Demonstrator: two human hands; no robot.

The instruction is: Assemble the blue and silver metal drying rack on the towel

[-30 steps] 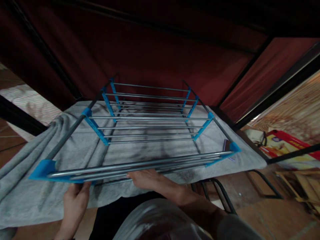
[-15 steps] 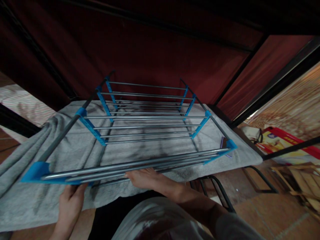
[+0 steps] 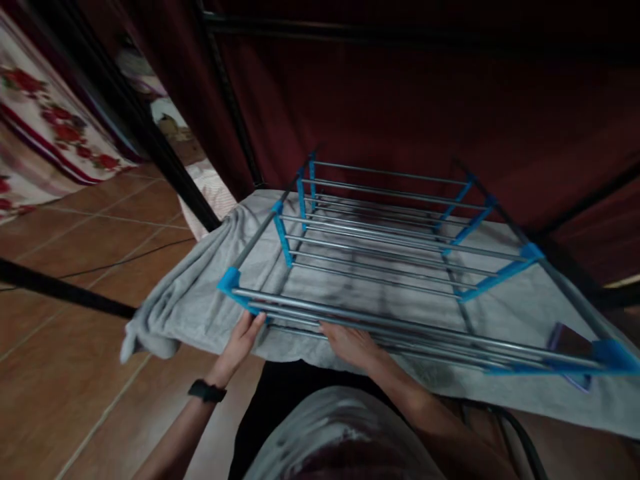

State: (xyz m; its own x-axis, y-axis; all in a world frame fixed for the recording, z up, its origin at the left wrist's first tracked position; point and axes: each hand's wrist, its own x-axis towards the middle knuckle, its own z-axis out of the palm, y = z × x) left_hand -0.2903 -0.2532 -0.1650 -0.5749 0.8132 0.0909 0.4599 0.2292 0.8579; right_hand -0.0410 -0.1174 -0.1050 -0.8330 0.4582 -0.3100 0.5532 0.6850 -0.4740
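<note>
A rack of grey metal tubes with blue plastic brackets (image 3: 280,230), resembling a shoe rack, lies on a grey blanket (image 3: 200,313). At its near left corner my left hand (image 3: 243,337) is closed on the end of the blue bracket, thumb on the near side and some fingers hidden. My right hand (image 3: 353,343) reaches to the lower front tubes (image 3: 400,337), left of their middle. Its fingers are closed around them, partly hidden by the metal. A dark, purple-edged flat item (image 3: 573,343) lies on the blanket by the near right corner.
Black frame posts (image 3: 165,160) and a dark red cloth (image 3: 400,100) enclose the blanket's far side. Tiled floor (image 3: 100,333) with a thin cable (image 3: 125,259) stretches off to the left. A flowered cloth (image 3: 65,127) hangs at the far left.
My view has turned left, so the rack appears farther right. Both hands keep nearly the same places on its front edge; more of my left forearm and a dark wristband shows.
</note>
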